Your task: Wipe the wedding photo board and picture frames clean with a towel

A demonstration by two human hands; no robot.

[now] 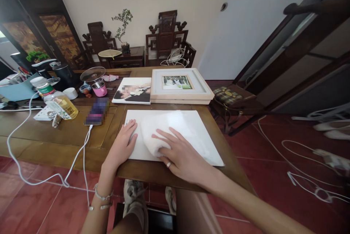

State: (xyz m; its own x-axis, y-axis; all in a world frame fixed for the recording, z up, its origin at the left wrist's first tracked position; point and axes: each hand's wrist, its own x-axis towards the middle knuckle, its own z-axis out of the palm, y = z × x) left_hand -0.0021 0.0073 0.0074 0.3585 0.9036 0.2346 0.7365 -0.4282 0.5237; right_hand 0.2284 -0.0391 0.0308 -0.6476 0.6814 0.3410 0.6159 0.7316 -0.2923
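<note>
A white flat board [197, 135] lies on the wooden table [68, 135] in front of me. A white cloth [155, 132] rests on its left part. My right hand [180, 155] lies flat with fingers spread, pressing on the near end of the cloth. My left hand [123, 143] lies flat and open on the board's left edge. Behind the board sit a framed photo [180, 86] in a pale frame and an unframed photo print [133, 91] to its left.
On the table's left are a phone [97, 113] with a white cable [79, 157], bottles [58, 104], a pink cup [100, 89] and a small fan [93, 74]. Carved chairs [166, 41] and a bonsai [123, 26] stand at the wall. Cables lie on the red tile floor [300, 164] at right.
</note>
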